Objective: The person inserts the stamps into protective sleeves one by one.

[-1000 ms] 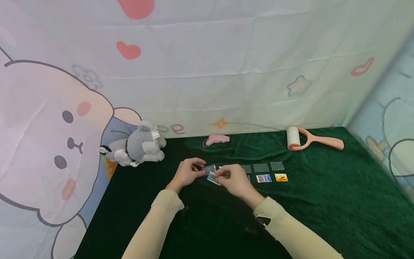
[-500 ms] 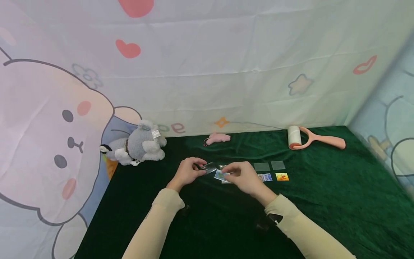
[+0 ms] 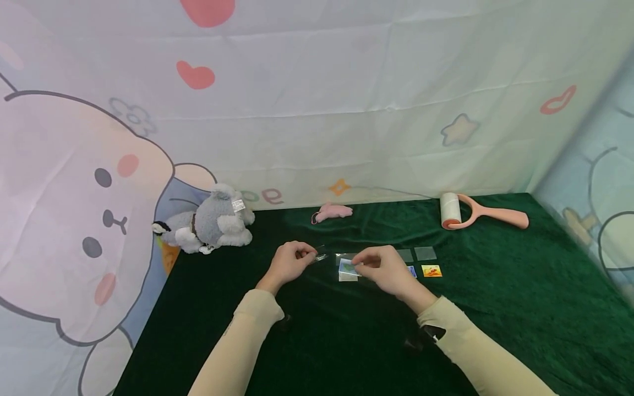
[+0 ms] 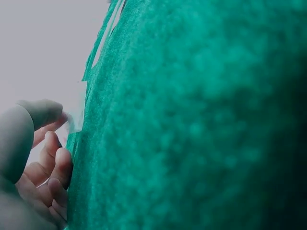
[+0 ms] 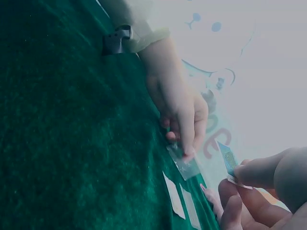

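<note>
Between the thumb and fingers of my left hand (image 3: 289,264) a small clear plastic sleeve (image 5: 186,167) is pinched, just above the green cloth. To its right, my right hand (image 3: 388,272) pinches a small card (image 3: 346,267) with a light blue and green picture. The two hands are apart, and the card is outside the sleeve. Below the held card lies a pale card (image 3: 348,278). A blue card (image 3: 412,271) is partly covered by the right hand, and a yellow-orange card (image 3: 432,270) lies beyond it. Clear sleeves (image 3: 425,253) lie in a row behind the cards.
Green velvety cloth (image 3: 307,341) covers the table. At the back are a grey plush toy (image 3: 215,220) on the left, a small pink plush (image 3: 333,212) in the middle, and a pink-handled lint roller (image 3: 449,212) on the right. A printed curtain (image 3: 317,110) hangs behind.
My right hand has moved right with the card, away from the left hand. In my left hand the sleeve has tilted, now showing nearly edge-on in the head view.
</note>
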Available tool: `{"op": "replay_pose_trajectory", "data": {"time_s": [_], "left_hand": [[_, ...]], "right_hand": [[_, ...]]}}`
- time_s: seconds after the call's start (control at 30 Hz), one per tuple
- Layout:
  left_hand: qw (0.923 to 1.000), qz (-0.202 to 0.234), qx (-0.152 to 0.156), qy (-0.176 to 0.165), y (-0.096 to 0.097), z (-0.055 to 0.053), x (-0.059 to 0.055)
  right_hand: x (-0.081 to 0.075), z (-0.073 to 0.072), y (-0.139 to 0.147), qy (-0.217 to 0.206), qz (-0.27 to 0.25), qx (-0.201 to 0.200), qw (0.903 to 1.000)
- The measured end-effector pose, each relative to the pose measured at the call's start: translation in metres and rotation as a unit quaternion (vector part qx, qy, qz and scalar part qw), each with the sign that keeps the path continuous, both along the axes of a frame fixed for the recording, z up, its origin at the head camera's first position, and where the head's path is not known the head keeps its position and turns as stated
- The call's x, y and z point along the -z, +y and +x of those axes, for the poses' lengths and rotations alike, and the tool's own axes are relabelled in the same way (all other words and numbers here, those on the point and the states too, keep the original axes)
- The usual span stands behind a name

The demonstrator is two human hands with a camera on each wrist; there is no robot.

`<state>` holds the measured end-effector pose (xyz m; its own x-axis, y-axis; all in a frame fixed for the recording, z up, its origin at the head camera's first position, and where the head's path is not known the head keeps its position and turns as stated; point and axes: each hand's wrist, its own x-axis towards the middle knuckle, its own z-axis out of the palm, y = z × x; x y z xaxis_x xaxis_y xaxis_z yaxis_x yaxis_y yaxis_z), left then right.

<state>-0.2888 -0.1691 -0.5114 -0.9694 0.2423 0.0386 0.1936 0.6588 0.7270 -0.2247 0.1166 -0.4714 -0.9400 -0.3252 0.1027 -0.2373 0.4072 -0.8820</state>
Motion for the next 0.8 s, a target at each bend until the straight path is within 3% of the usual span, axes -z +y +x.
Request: {"op": "replay_pose_trajectory", "data": {"time_s": [0.43, 0.67, 0.8], "left_hand": [[0.9983, 0.054, 0.000, 0.023, 0.004, 0.003, -0.004], [0.9918, 0.126, 0.016, -0.009, 0.009, 0.007, -0.009], [0.9892, 0.141, 0.029, -0.026, 0.013, 0.010, -0.013]], "right_hand": [[-0.005, -0.001, 0.009, -0.017, -0.019, -0.002, 0.9997], [-0.005, -0.002, 0.011, -0.009, -0.022, 0.000, 0.9997], [-0.004, -0.003, 0.011, -0.011, -0.029, 0.002, 0.9995]]}}
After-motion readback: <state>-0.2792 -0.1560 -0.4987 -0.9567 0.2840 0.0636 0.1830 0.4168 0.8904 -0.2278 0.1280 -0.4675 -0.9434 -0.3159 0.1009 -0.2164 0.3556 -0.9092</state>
